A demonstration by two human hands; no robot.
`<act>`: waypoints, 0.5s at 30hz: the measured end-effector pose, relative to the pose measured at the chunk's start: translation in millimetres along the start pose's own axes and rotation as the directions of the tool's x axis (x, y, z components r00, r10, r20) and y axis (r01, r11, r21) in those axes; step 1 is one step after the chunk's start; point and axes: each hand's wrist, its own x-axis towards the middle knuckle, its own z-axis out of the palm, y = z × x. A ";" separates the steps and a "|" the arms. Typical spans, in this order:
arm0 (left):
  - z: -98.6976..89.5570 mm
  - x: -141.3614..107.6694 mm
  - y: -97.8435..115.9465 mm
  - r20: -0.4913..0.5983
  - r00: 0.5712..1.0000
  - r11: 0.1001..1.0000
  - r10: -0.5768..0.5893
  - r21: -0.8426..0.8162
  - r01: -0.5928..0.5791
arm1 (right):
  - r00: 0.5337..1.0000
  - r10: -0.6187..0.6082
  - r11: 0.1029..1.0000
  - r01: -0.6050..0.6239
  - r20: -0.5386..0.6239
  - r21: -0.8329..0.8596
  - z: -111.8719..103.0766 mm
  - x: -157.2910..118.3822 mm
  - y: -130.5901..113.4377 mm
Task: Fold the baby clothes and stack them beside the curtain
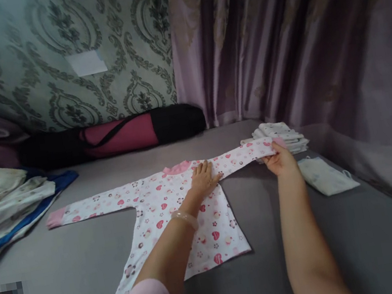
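Shirt [166, 217] lies spread on bed [259, 236]. Left hand [203, 180] open, palm down near shoulder, apparently to anchor it. Right hand [278, 159] pinches sleeve [235, 159] near cuff, seemingly to hold it straight. Folded stack [294, 139] sits just behind.

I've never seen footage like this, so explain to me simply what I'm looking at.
There is no machine here, just a person's two bare hands. The single picture comes from a camera worn on their head, looking forward and down. A white, long-sleeved shirt with pink patterns lies spread out on a gray surface. The left hand presses flat near the shirt's shoulder, while the right hand holds a sleeve near its pink cuff. Around them are a heap of clothes at the picture's left, a folded stack at its right, and a long black-and-red bag behind.
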 end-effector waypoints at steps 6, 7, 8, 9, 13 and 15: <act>-10.0 14.4 -5.5 0.103 0.995 1.000 -0.017 -0.013 0.019 | 0.983 0.019 0.998 -0.007 0.184 -0.063 57.1 -28.6 7.5; -12.4 16.4 -4.6 0.108 0.994 1.000 -0.018 -0.006 0.019 | 0.980 0.030 0.997 -0.014 0.194 -0.080 69.7 -34.9 12.8; -14.6 18.1 -3.4 0.112 0.994 1.000 -0.017 0.001 0.017 | 0.978 0.041 0.995 -0.020 0.205 -0.100 82.6 -41.5 19.1; -16.8 19.5 -2.0 0.115 0.993 1.000 -0.017 0.006 0.016 | 0.975 0.052 0.992 -0.025 0.216 -0.124 95.2 -48.4 26.4; -24.1 19.6 -0.2 0.151 0.988 0.999 -0.009 -0.031 0.014 | 0.970 0.085 0.969 -0.027 0.228 -0.247 135.6 -74.9 60.2; -27.9 15.3 -5.3 0.150 0.988 0.987 0.040 -0.158 -0.016 | 0.979 0.072 0.957 -0.013 0.193 -0.291 146.1 -83.5 75.7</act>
